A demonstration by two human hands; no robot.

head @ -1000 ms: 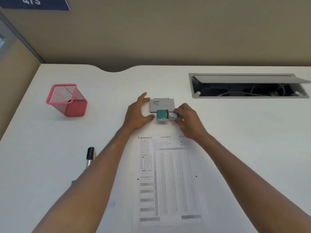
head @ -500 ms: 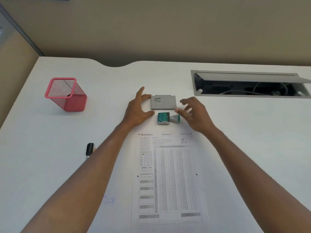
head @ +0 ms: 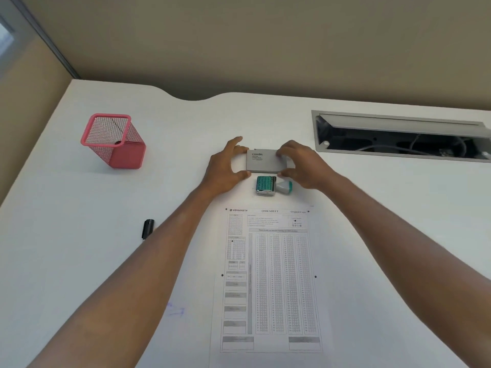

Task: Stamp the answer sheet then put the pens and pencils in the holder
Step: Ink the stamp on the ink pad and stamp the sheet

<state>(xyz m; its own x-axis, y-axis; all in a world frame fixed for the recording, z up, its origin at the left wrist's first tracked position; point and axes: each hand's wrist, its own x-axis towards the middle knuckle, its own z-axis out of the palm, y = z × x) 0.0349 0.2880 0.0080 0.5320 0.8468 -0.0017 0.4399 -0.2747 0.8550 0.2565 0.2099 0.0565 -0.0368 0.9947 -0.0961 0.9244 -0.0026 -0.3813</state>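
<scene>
A closed grey ink pad box (head: pixel 265 162) lies flat on the white desk. My left hand (head: pixel 225 168) grips its left end and my right hand (head: pixel 303 166) grips its right end. Just in front of it a green date stamp (head: pixel 272 185) lies on its side, touched by neither hand. The printed answer sheet (head: pixel 271 277) lies flat nearer to me. A pink mesh holder (head: pixel 114 142) stands at the far left. The black cap of a pen (head: pixel 147 228) shows left of my left forearm; the rest is hidden.
An open grey cable tray (head: pixel 398 136) with wires is set into the desk at the far right. A beige wall runs behind the desk's curved back edge. A small blue ink mark (head: pixel 176 310) is on the desk near my left forearm.
My right hand let go of the stamp, which now lies on the desk, and moved up to the ink pad box. My left hand stayed at the box's left end.
</scene>
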